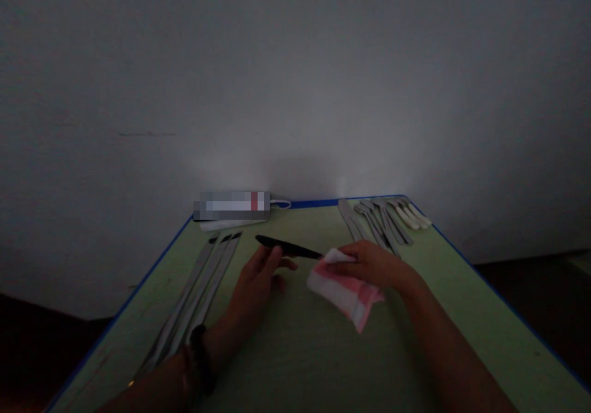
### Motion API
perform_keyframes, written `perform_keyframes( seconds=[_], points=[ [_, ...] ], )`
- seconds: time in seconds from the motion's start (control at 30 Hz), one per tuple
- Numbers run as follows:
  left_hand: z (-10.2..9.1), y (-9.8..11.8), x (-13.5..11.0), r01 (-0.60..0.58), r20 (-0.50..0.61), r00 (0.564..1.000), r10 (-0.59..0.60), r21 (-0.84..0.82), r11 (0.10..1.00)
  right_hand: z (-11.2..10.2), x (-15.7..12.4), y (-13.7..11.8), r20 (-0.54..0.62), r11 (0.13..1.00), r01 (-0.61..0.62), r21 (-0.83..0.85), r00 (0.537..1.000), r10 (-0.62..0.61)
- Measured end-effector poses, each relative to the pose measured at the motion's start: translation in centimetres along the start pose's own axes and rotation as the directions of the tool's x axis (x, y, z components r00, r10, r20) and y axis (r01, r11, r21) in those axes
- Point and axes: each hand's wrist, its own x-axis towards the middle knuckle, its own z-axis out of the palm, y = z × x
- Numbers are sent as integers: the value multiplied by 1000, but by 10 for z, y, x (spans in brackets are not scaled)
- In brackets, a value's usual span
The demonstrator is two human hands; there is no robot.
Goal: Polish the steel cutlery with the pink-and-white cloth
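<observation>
My left hand (259, 277) pinches a dark table knife (295, 248) between thumb and fingers, above the middle of the table. The knife lies nearly level, its rounded end pointing left. My right hand (369, 265) grips a pink and white cloth (344, 296) at the knife's right end. The cloth hides that end, and its loose part hangs below my fingers. Left of my left hand, several long table knives (203, 296) lie side by side, partly covered by my forearm.
More knives (351, 219), spoons (369, 222), forks (392, 225) and white-handled cutlery (410, 215) lie at the back right. A blurred box-like object (233, 207) with a white loop stands at the back left. The green table (314, 370) has a blue edge against a wall (300, 80).
</observation>
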Motion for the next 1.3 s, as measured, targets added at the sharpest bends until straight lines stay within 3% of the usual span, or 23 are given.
perform_keyframes(
  seconds=[0.13,0.27,0.4,0.57,0.73,0.93,1.13,1.3],
  points=[
    [1,-3,-2,2,-69,998,-7,-73,997,-8,-7,1,32,999,-37,23,999,36],
    [1,-5,-4,-14,-156,988,-6,-128,992,-22,-21,11,55,976,-154,151,987,148],
    [1,-2,-5,-1,-147,989,-16,-121,993,-32,-31,25,40,933,-239,268,971,237],
    [2,-2,-5,6,-128,992,-20,-112,994,-29,-32,19,90,956,-267,122,962,258],
    [6,-1,-9,34,-6,999,-34,-29,999,-16,-22,-1,111,987,-161,5,981,160],
    [9,2,-10,15,33,999,-16,49,999,-15,-20,-3,102,990,-134,-50,985,139],
    [6,-3,-8,14,-82,996,-21,-86,996,-30,-33,7,158,972,-232,30,962,224],
    [3,-2,-3,-41,-179,984,-5,-253,967,-40,-44,15,116,937,-322,133,944,308]
  ],
)
